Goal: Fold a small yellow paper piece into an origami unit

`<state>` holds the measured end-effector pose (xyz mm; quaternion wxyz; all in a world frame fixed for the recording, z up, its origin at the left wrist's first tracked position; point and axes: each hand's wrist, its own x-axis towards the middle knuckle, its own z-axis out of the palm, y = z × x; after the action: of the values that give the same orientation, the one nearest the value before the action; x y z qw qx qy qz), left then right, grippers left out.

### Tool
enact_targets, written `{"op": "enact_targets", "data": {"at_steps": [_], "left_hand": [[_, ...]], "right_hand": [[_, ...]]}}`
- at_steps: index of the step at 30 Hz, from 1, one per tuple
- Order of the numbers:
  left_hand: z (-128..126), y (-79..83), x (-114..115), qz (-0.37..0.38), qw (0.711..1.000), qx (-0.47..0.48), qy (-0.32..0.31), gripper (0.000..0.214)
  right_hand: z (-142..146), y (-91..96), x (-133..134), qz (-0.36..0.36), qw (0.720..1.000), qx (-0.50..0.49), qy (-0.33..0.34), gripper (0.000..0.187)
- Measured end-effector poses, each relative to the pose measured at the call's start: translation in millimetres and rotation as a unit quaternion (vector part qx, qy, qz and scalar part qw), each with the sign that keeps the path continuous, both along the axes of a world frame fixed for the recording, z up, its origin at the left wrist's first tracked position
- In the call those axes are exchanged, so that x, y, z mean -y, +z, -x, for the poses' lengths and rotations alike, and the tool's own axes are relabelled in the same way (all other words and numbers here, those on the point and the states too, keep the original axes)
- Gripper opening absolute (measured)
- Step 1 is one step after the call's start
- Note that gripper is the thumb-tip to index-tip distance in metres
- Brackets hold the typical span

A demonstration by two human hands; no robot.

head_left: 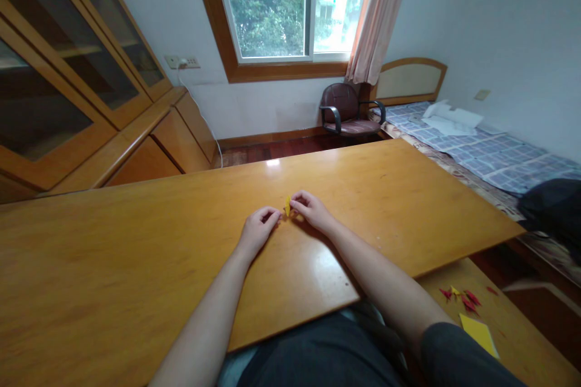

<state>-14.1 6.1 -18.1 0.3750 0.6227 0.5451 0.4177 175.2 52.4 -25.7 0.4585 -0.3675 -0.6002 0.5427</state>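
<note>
Pinching a small yellow paper (287, 206), apparently folded: right hand (311, 208), thumb and fingertips closed on its right side. Position: just above the table (136, 254), around its middle, held upright with a narrow point downward.

Left hand (261, 227): over the table, left of the paper; thumb and forefinger brought together, tips close beside its lower part. Contact or grasp: cannot tell.

Handling, by judgement: paper very light; thin, crisp along folds, soft between; little slip against bare skin; easily creased, bent or torn at the points. Best hold: a light fingertip pinch on the thicker folded middle or along a crease, rather than on the tips. Finer folds: too small to tell.

Lower board (521, 344): below the table's near right edge. Bears several red pieces (472, 298), pointed; one yellow piece (455, 291), similar; a flat yellow sheet (479, 335), single or stacked, cannot tell.

Chair (342, 100): beyond the table's far edge, dark red, black arms.

Bed (494, 154): right of the table, checked cover; white sheets (454, 118) toward its head, black bag (554, 211) nearer.

Cabinet (136, 145): beyond the table's far left, glass doors above.

Window (272, 6): beyond the table, pink curtain (379, 18) at its right.
</note>
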Motion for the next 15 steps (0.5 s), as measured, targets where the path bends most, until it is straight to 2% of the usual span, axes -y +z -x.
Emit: {"op": "enact_targets", "data": {"at_steps": [9, 12, 15], "left_hand": [[-1.5, -1.5, -1.5, 0.037, 0.988, 0.137, 0.056, 0.042], [-1.2, 0.3, -1.4, 0.037, 0.990, 0.127, 0.050, 0.039], [-0.4, 2.1, -0.5, 0.026, 0.996, 0.074, 0.036, 0.032]], "right_hand": [[0.0, 0.8, 3.9, 0.010, 0.999, 0.020, 0.050, 0.026], [-0.5, 1.6, 5.2, -0.015, 0.996, 0.074, 0.048, 0.019], [-1.4, 4.5, 6.5, -0.047, 0.992, 0.116, 0.033, 0.016]]}}
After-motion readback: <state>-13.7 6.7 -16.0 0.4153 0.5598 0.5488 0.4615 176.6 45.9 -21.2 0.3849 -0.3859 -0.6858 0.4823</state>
